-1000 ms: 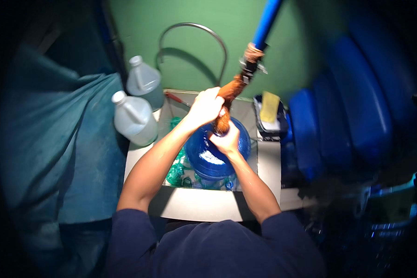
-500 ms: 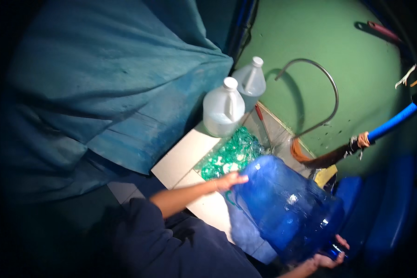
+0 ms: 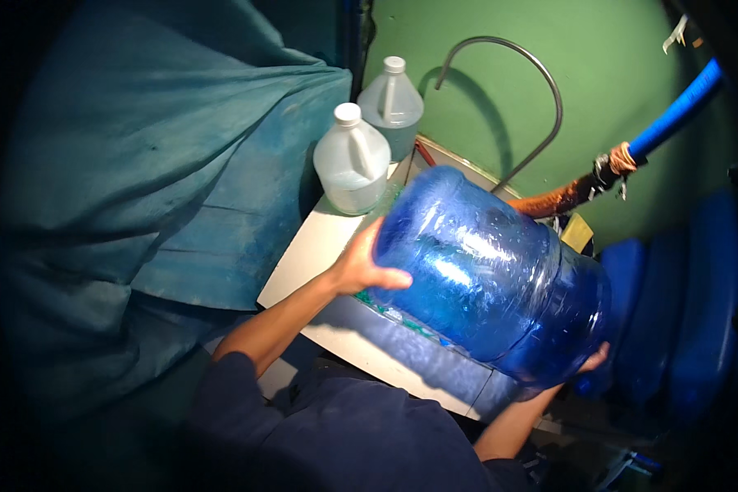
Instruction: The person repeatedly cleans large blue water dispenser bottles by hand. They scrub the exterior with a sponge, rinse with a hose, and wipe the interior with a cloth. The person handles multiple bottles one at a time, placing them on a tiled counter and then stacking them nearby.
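A big clear-blue water jug (image 3: 476,279) lies tilted in my two hands above a white tiled ledge (image 3: 299,262). My left hand (image 3: 361,261) grips its base end, thumb along the near side and the other fingers partly out of sight under it. At the opposite, neck end is my right hand (image 3: 592,361), mostly hidden behind the jug, with only some fingers showing. Beneath the jug, a strip of green material (image 3: 398,320) peeks out along the ledge.
Two translucent handled jugs with white caps, a nearer one (image 3: 353,164) and a farther one (image 3: 394,107), stand at the back. A curved metal pipe (image 3: 559,107) rises by the green wall. Right of it runs a blue hose (image 3: 676,111). A blue-green curtain (image 3: 197,180) hangs left.
The blue jug has been raised and swung toward a more level tilt, now covering most of the green material. My left hand has moved up with its base, and the right with its neck end.
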A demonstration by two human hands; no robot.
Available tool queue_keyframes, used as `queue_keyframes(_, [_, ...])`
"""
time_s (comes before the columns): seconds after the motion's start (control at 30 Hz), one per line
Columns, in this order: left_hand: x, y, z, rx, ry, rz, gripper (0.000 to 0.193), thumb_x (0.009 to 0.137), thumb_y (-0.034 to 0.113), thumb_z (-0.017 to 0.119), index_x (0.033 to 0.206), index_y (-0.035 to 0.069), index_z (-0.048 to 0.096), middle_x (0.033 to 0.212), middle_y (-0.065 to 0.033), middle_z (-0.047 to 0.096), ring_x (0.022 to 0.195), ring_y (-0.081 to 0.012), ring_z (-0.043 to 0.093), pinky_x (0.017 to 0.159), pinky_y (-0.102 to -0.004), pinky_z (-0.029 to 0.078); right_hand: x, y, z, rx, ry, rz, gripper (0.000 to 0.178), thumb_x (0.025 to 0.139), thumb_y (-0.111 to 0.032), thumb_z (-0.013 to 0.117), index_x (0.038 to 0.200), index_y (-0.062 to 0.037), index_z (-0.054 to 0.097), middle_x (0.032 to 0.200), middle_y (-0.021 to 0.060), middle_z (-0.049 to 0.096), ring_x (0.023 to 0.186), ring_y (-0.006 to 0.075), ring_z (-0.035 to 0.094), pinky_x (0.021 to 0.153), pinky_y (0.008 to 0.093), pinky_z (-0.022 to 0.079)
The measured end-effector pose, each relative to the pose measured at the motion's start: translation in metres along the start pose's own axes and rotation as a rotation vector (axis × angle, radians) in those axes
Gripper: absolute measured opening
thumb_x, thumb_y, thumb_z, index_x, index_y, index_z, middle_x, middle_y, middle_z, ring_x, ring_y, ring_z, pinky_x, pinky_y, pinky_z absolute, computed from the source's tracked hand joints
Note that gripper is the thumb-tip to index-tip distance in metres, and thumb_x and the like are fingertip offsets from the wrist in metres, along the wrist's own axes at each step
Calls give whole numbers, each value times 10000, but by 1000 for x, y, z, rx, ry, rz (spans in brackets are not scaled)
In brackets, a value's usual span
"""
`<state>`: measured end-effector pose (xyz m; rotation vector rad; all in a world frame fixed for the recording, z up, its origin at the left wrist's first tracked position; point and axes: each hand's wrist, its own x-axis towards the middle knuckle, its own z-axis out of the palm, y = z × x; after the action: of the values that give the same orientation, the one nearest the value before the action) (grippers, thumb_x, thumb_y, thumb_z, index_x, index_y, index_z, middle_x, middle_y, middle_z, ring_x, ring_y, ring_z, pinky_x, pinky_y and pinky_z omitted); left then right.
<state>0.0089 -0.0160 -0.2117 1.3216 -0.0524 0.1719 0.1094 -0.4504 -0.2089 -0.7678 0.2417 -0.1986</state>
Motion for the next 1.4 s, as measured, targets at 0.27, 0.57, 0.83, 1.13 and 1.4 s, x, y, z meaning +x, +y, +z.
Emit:
queue_keyframes(0.27, [-66,140,35,1301,-2,387,1217,521,599,883,1433,-37,389,1384,-257,501,1322,-421,475,1155,-623,182,-18,175,25,-216,-163,525,425,846,-443,619,964,-44,704,945,133,709,847,272,669,799,418,538])
queue_keyframes(0.57, [-65,179,106,1841,-355,240,999,755,737,644,1483,109,373,1445,-321,415,1340,-466,434,1116,-709,171,-25,341,-54,-814,-535,1121,311,837,-383,664,928,-90,719,899,120,722,766,252,680,733,416,554])
queue_keyframes(0.83, [-62,189,120,1856,-447,149,1047,713,762,681,1452,66,424,1387,-265,510,1303,-483,475,1107,-700,210,32,401,-236,-1953,-787,1031,241,870,-250,626,1026,-102,736,927,99,697,854,255,672,732,410,530])
queue_keyframes(1.13, [-82,189,110,1898,-352,89,1109,678,742,730,1493,93,350,1397,-267,486,1284,-504,471,1113,-715,192,45,390,-305,-2137,-305,1013,314,836,-227,686,1119,-93,707,1145,143,630,1029,297,637,846,415,535])
queue_keyframes(1.4, [-106,186,99,1901,-156,-6,1119,644,718,751,1475,76,363,1423,-262,454,1315,-473,444,1125,-698,189,39,393,-313,-2217,-445,1030,419,805,-207,740,1202,-85,681,1338,182,569,1185,334,605,947,418,539])
